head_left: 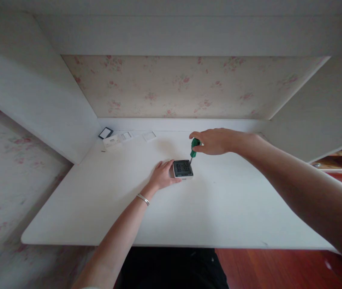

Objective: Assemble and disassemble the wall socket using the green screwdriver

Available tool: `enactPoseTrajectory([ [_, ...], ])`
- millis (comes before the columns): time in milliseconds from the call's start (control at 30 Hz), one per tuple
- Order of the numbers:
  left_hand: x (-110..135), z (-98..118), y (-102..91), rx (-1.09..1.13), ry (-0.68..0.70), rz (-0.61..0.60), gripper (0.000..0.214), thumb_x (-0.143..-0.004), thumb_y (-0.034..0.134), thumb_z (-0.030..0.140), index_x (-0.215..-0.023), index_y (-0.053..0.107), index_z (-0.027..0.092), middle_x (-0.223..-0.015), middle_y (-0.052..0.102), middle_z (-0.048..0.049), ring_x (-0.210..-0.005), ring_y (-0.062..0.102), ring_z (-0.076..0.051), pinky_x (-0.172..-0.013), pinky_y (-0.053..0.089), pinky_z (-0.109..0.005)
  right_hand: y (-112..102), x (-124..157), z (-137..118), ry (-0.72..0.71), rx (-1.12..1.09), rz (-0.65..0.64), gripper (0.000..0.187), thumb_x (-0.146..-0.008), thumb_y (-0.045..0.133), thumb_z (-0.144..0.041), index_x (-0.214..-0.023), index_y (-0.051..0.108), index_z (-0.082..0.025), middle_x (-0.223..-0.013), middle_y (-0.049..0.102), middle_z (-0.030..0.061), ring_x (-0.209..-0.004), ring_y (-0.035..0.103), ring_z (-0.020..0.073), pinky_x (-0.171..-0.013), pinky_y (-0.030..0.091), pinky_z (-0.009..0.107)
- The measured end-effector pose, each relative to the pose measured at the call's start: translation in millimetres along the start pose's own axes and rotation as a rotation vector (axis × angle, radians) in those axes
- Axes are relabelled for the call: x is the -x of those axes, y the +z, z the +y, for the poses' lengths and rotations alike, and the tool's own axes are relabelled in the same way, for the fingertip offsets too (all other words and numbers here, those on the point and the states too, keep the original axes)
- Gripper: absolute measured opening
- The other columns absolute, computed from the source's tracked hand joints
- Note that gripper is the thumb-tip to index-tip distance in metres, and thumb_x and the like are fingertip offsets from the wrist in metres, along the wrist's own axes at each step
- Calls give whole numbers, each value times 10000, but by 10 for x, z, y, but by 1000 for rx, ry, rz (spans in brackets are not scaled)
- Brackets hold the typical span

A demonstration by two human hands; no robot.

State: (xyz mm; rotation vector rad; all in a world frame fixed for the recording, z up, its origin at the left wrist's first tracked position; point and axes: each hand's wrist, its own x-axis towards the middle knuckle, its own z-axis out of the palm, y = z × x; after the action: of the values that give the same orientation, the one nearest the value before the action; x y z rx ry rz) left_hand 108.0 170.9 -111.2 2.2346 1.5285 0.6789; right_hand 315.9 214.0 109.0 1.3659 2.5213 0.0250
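A small square box (183, 169) with a white shell and a dark grey, slotted face lies on the white desk. From its left side my left hand (162, 175) grips it, thumb along the near edge and fingers at the far left corner. A screwdriver (195, 147) with a green handle is held in my right hand (214, 141). Its thin shaft points down, slightly tilted, and the tip meets the box's right edge area. Whether the tip sits in a screw is too small to tell.
At the back left of the desk (98, 216) lie a dark-framed plate (106, 133), a white packet (112, 141), a small white frame piece (126, 136) and a thin white square frame (149, 137). Cabinet walls (306, 108) enclose both sides, and a floral-papered panel (189, 88) stands behind.
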Motion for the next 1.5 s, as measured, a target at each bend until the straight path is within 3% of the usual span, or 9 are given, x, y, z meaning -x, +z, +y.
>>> enactPoseTrajectory([
  [67,-1,-2,-3,8,4,0,899,-625,695,633,-1370,356,260,-1368,496,-70,-1260,451,-297,-1133,227,-480,-36,13,-18,-12,9,-34,455,-835,458,-531,-1176,568,-251,-1013,670,121,-822,630,288,-614,418,346],
  [300,0,8,-2,12,6,13,886,-630,695,625,-1366,361,264,-1361,501,-70,-1245,469,-288,-1137,231,-478,-110,36,-142,-54,138,81,457,-821,441,-578,-1034,650,-231,-882,676,133,-821,637,320,-618,423,366],
  [667,4,-1,21,25,4,39,866,-614,716,599,-1343,377,277,-1346,518,-58,-1237,483,-290,-1145,226,-486,-86,66,-207,-10,117,123,521,-838,407,-593,-1066,654,-195,-962,679,170,-896,636,324,-707,439,390],
  [1500,15,48,-34,14,-19,40,873,-594,726,608,-1316,401,241,-1329,530,-73,-1213,496,-271,-1126,249,-445,18,63,-189,164,60,187,657,-817,309,-693,-946,709,-188,-884,680,170,-838,638,327,-691,451,407],
])
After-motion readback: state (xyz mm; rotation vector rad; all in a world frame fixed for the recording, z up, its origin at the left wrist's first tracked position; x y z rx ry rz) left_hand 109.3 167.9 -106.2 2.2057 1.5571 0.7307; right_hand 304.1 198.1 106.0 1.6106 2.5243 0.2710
